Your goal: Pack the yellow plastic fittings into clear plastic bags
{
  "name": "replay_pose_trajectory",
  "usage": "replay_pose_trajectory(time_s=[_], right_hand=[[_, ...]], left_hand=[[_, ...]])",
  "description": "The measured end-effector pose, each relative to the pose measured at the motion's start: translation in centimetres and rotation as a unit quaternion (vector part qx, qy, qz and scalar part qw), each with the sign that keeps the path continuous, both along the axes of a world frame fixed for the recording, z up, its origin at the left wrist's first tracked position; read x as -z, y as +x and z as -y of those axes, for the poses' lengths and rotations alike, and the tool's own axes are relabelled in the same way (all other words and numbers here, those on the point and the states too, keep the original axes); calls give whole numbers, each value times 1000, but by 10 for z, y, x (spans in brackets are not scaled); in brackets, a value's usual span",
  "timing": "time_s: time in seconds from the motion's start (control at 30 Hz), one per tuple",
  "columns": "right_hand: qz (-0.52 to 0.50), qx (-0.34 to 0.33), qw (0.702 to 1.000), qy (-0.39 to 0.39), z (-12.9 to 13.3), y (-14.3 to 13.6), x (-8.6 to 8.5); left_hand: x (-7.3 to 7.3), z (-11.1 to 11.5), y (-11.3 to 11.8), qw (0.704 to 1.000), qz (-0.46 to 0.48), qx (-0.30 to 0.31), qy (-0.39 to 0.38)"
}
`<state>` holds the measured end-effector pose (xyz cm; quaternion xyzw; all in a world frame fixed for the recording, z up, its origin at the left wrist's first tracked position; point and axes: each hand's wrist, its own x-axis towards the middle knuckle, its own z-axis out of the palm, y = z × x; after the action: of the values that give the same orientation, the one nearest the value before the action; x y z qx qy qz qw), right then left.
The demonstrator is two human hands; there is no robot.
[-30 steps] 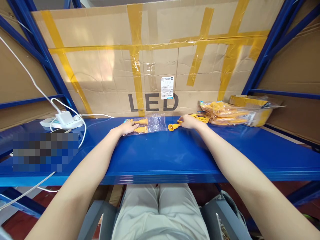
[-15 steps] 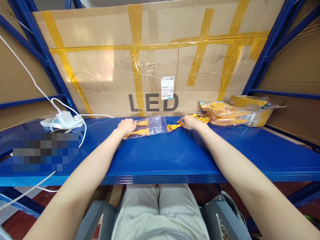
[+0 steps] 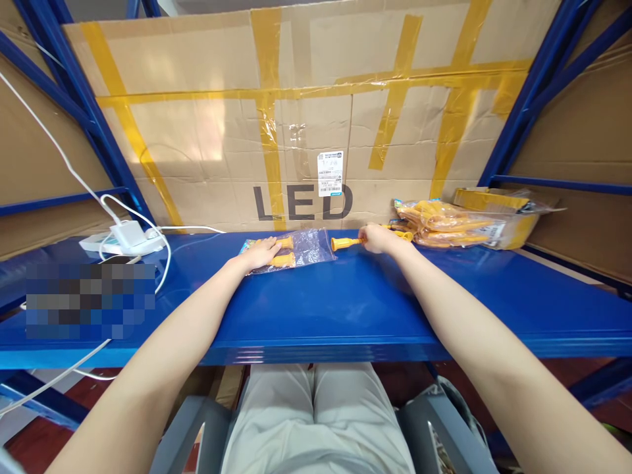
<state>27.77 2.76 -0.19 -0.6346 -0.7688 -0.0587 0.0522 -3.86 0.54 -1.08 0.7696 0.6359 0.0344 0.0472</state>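
So the left hand [image 3: 263,253] is lying on top of the clear plastic bag [image 3: 311,247], fingers a bit spread and pressing it flat, not clamped on it. Two orange funnel-shaped pieces [image 3: 283,261] sit inside that bag, partly under the fingers. Just right of the bag, the right hand [image 3: 376,238] has its fingers curled in, pinching the narrow end of a loose orange funnel-shaped piece [image 3: 347,244], wide end facing the bag. Further right of the bag there's a pile of packaged orange pieces [image 3: 444,224], all on the blue shelf [image 3: 320,309].
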Motion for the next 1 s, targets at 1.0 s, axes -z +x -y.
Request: replay_pose_trajectory(time_s=[1.0], right_hand=[[-25,-34,999,26,46,-57,-23]], left_hand=[[12,-6,11,997,28,47,57]])
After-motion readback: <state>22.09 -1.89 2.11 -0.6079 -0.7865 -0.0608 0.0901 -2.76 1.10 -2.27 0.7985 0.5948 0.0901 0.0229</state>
